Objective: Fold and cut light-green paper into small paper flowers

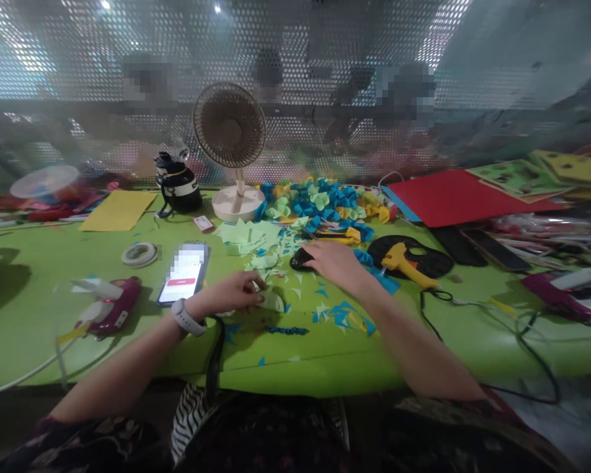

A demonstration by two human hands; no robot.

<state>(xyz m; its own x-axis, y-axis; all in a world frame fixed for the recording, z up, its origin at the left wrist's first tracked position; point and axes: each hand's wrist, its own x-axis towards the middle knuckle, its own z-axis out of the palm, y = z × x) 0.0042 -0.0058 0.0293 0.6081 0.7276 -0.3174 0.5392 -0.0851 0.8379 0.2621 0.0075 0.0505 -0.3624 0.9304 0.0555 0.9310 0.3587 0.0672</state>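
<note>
Left hand (pixel 236 292) pinches pale green paper piece (pixel 274 302), midway along bench (pixel 285 378), towards front edge. Right hand (pixel 332 257) on black object (pixel 299 260); cannot tell whether grasping. Paper probably light, pliant, easily creased; best held lightly by margin.

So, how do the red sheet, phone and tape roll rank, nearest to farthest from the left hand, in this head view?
1. Phone: just left of the left hand.
2. Tape roll: farther left.
3. Red sheet: far right, toward the back.
</note>
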